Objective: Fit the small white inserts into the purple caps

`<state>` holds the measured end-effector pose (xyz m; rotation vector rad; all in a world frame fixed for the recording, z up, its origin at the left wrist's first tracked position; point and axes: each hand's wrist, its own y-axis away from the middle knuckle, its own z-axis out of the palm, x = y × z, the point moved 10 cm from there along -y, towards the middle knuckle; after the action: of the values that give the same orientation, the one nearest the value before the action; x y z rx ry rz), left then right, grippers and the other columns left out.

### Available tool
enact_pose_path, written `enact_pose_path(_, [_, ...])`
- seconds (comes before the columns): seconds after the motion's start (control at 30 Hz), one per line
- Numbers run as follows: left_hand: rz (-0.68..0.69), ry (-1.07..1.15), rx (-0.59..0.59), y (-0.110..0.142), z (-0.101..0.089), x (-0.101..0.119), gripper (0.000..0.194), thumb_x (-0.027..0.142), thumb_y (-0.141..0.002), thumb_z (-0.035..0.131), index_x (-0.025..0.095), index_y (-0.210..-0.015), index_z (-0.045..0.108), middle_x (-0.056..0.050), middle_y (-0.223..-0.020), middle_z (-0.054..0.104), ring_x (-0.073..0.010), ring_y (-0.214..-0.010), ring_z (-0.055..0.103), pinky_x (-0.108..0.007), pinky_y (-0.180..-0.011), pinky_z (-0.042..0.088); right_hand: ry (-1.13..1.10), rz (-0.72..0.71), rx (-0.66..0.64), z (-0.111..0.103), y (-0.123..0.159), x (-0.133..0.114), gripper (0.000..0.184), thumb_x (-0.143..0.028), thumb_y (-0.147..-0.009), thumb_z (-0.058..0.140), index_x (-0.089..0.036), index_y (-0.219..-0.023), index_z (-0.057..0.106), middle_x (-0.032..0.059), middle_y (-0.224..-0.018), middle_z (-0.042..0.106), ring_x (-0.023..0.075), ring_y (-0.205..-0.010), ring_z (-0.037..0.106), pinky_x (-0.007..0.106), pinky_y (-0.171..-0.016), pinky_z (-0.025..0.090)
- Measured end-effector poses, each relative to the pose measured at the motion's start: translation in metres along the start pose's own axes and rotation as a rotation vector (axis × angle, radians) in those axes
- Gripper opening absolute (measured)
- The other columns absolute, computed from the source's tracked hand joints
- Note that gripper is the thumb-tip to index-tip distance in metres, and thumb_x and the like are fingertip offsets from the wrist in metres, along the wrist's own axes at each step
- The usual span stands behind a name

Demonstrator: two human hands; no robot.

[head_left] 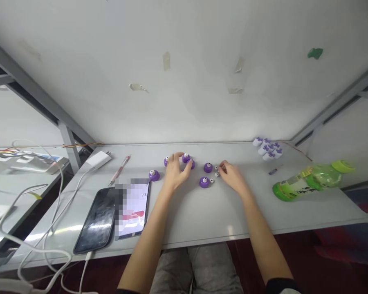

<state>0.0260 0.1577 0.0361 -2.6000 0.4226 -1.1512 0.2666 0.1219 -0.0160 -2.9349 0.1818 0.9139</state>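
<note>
The right hand [232, 176] has its fingers [222, 165] drawn together just beside two small white beads [216, 171], though whether they pinch anything cannot be told. The left hand's [178, 175] fingers [180, 160] stand apart, arched among purple domed caps [186, 158] with no clear grip. More caps sit spaced across the white table [199, 220], apparently within easy reach, while a cluster of white-and-purple pieces [268, 149] lies apart near the far edge.

The single head-worn view looks forward and down from the desk's [190, 216] near edge, close above the left hand [177, 173] and right hand [233, 176], its edges apparently warped.
</note>
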Motion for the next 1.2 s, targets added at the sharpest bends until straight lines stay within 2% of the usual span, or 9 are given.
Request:
enact_pose_path(0.07, [0.006,-0.022,0.013,-0.007,0.004,-0.001,0.03,0.037,-0.094,0.048,0.022,-0.12,0.054,-0.011,-0.124,0.059,-0.0273,-0.123,0.052,-0.048,-0.107,0.039,0.005,0.003,0.001,0.0,0.0,-0.001,0.012,-0.031,-0.093,0.047,-0.024,-0.094,0.057,0.0052,-0.082,0.071,0.0203,-0.072,0.063,0.029,-0.065,0.041])
enact_pose_path(0.27, [0.017,-0.133,-0.078,-0.013,0.02,-0.005,0.028,0.038,-0.096,0.044,0.022,-0.105,0.066,-0.01,-0.129,0.064,-0.0274,-0.129,0.051,-0.049,-0.111,0.035,0.027,0.017,-0.008,-0.003,0.001,-0.004,0.013,-0.029,-0.093,0.048,-0.023,-0.096,0.059,0.0057,-0.083,0.072,0.0199,-0.073,0.064,0.028,-0.065,0.04])
enact_pose_path(0.4, [0.006,-0.148,-0.127,-0.009,0.021,-0.003,0.031,0.04,-0.097,0.042,0.024,-0.108,0.067,-0.007,-0.133,0.064,-0.0249,-0.13,0.053,-0.046,-0.114,0.032,0.04,0.037,-0.022,-0.003,0.002,-0.003,0.014,-0.029,-0.095,0.048,-0.022,-0.098,0.06,0.0052,-0.086,0.072,0.0188,-0.075,0.064,0.026,-0.066,0.04])
enact_pose_path(0.57, [0.0,-0.165,-0.135,-0.008,0.019,-0.002,0.034,0.043,-0.096,0.046,0.023,-0.115,0.067,-0.008,-0.142,0.058,-0.027,-0.132,0.052,-0.047,-0.115,0.031,0.037,0.017,-0.018,-0.001,0.0,-0.002,0.014,-0.028,-0.095,0.048,-0.021,-0.097,0.059,0.0054,-0.085,0.072,0.0184,-0.075,0.064,0.026,-0.069,0.041])
enact_pose_path(0.73, [0.023,-0.141,-0.124,-0.01,0.02,-0.004,0.035,0.042,-0.095,0.048,0.024,-0.118,0.067,-0.008,-0.142,0.057,-0.0284,-0.132,0.052,-0.051,-0.115,0.032,0.023,0.019,-0.018,-0.001,0.0,-0.002,0.013,-0.029,-0.094,0.048,-0.022,-0.097,0.059,0.0047,-0.083,0.071,0.0184,-0.073,0.063,0.027,-0.068,0.041])
enact_pose_path(0.83, [0.043,-0.061,-0.071,-0.011,0.013,-0.003,0.034,0.041,-0.094,0.051,0.024,-0.118,0.067,-0.008,-0.139,0.059,-0.0273,-0.13,0.053,-0.049,-0.113,0.036,0.007,0.019,0.0,-0.003,0.001,-0.004,0.014,-0.031,-0.095,0.047,-0.022,-0.095,0.058,0.0049,-0.082,0.071,0.0189,-0.072,0.063,0.027,-0.068,0.04])
enact_pose_path(1.03, [0.05,0.094,0.131,-0.01,-0.015,0.002,0.028,0.034,-0.083,0.065,0.026,-0.11,0.069,-0.007,-0.121,0.063,-0.025,-0.113,0.063,-0.043,-0.102,0.049,-0.034,0.089,0.104,-0.016,0.003,-0.004,0.033,-0.042,-0.1,0.031,-0.023,-0.086,0.054,0.0064,-0.078,0.067,0.0214,-0.072,0.061,0.029,-0.065,0.036])
enact_pose_path(1.1, [0.058,0.175,0.221,-0.008,-0.025,0.004,0.029,0.032,-0.08,0.069,0.026,-0.108,0.068,-0.007,-0.117,0.062,-0.0228,-0.107,0.064,-0.041,-0.098,0.052,-0.077,0.09,0.177,-0.023,0.004,-0.006,0.033,-0.043,-0.099,0.032,-0.023,-0.083,0.053,0.0059,-0.075,0.065,0.0208,-0.068,0.058,0.029,-0.063,0.035])
enact_pose_path(1.2, [0.066,0.326,0.311,-0.004,-0.033,0.007,0.026,0.033,-0.08,0.07,0.024,-0.104,0.067,-0.006,-0.113,0.061,-0.0184,-0.098,0.066,-0.036,-0.09,0.057,-0.182,0.017,0.326,-0.036,0.009,-0.016,0.03,-0.041,-0.096,0.034,-0.022,-0.082,0.053,0.004,-0.072,0.062,0.019,-0.065,0.055,0.029,-0.065,0.037])
